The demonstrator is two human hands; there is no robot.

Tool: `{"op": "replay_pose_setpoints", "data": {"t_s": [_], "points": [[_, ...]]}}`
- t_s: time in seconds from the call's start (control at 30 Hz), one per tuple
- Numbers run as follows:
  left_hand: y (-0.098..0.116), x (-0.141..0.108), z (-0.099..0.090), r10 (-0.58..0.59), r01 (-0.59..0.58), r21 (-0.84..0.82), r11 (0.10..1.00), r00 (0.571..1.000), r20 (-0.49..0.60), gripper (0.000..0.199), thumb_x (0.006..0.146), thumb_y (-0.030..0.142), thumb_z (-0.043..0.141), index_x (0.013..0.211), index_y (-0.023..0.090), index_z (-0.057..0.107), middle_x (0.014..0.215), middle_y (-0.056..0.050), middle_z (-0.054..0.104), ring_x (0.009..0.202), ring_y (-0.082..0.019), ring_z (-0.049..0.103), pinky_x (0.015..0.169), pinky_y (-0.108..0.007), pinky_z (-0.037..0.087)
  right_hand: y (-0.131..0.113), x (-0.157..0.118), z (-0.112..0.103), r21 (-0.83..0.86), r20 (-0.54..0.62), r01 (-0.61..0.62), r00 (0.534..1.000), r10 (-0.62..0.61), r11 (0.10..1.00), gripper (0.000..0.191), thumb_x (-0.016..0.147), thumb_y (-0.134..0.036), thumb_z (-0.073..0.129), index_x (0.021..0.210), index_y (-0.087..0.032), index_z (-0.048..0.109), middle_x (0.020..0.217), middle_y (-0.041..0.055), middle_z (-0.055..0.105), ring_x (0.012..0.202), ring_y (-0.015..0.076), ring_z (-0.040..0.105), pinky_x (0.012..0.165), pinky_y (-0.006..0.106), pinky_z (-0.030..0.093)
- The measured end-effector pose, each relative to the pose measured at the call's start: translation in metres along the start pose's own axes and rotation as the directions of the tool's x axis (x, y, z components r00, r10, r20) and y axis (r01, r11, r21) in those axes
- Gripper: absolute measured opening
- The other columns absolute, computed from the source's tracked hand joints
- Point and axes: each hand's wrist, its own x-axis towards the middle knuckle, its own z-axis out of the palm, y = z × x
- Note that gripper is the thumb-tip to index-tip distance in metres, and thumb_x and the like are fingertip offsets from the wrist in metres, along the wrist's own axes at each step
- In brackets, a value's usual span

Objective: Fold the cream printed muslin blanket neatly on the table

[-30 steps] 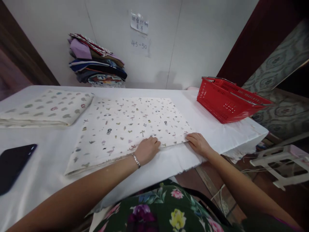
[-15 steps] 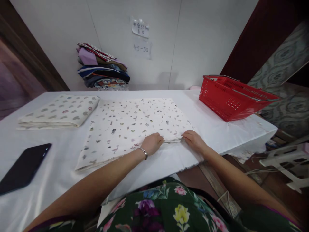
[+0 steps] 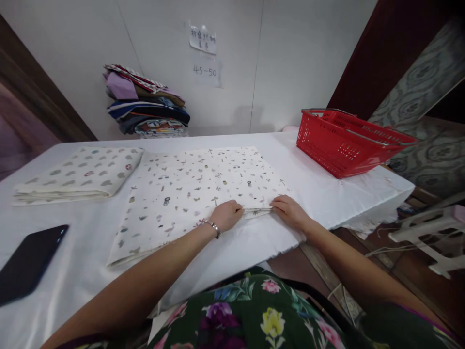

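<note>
A white cloth [image 3: 196,186] printed with small plants, birds and other motifs lies folded in layers on the table. My left hand [image 3: 227,215], with a silver bracelet at the wrist, pinches the cloth's near edge. My right hand [image 3: 289,210] grips the same edge close to its right corner. Between the hands, the stacked edges of the layers show. Both thumbs are largely out of sight.
A folded cloth [image 3: 87,172] with grey blotches lies at left, a dark tablet [image 3: 32,261] before it. A red basket [image 3: 348,145] stands at right on the white-covered table [image 3: 312,194]. Folded fabrics [image 3: 148,104] are piled by the wall; a white stool [image 3: 432,242] is at far right.
The view has shifted slightly, so the things on the table sit a little differently in the picture. Both hands keep their hold on the cloth's near edge.
</note>
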Motion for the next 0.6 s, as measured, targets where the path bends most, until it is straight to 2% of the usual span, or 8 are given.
{"op": "replay_pose_setpoints", "data": {"t_s": [0.2,0.37,0.5,0.6], "points": [[0.002,-0.005,0.002,0.035,-0.035,0.013,0.999,0.999,-0.014,0.031,0.089,0.030,0.037,0.076,0.019,0.062,0.086,-0.002,0.059,0.075,-0.014,0.056,0.064,-0.027,0.039,-0.005,0.001,0.000,0.000,-0.013,-0.056,0.998,0.056,0.998,0.025,0.093,-0.028,0.042,0.101,-0.020,0.065,0.094,0.0095,0.062,0.089,0.0212,0.055,0.078,0.037,0.048],[0.003,-0.011,0.004,0.086,-0.085,0.037,0.996,0.996,-0.023,0.030,0.091,0.029,0.036,0.083,0.020,0.063,0.088,-0.003,0.057,0.079,-0.015,0.055,0.068,-0.027,0.040,-0.007,0.001,-0.001,0.049,-0.037,-0.086,0.995,0.088,0.995,0.022,0.093,-0.027,0.043,0.099,-0.020,0.063,0.091,0.0080,0.063,0.089,0.0203,0.056,0.081,0.037,0.047],[0.002,-0.011,0.005,0.097,-0.095,0.050,0.994,0.995,-0.026,0.032,0.092,0.030,0.035,0.083,0.020,0.063,0.086,-0.002,0.057,0.079,-0.014,0.055,0.067,-0.027,0.040,-0.004,0.001,-0.002,0.076,-0.015,-0.061,0.998,0.062,0.995,0.022,0.093,-0.028,0.042,0.097,-0.020,0.063,0.091,0.0073,0.064,0.088,0.0193,0.058,0.080,0.036,0.049],[0.001,-0.010,0.005,0.098,-0.096,0.060,0.994,0.994,-0.036,0.031,0.091,0.028,0.035,0.080,0.020,0.063,0.084,-0.001,0.057,0.077,-0.013,0.056,0.065,-0.025,0.040,-0.002,0.002,-0.002,0.039,-0.070,-0.036,0.997,0.038,0.999,0.022,0.093,-0.027,0.043,0.096,-0.020,0.063,0.091,0.0081,0.065,0.087,0.0200,0.058,0.079,0.037,0.050]]}}
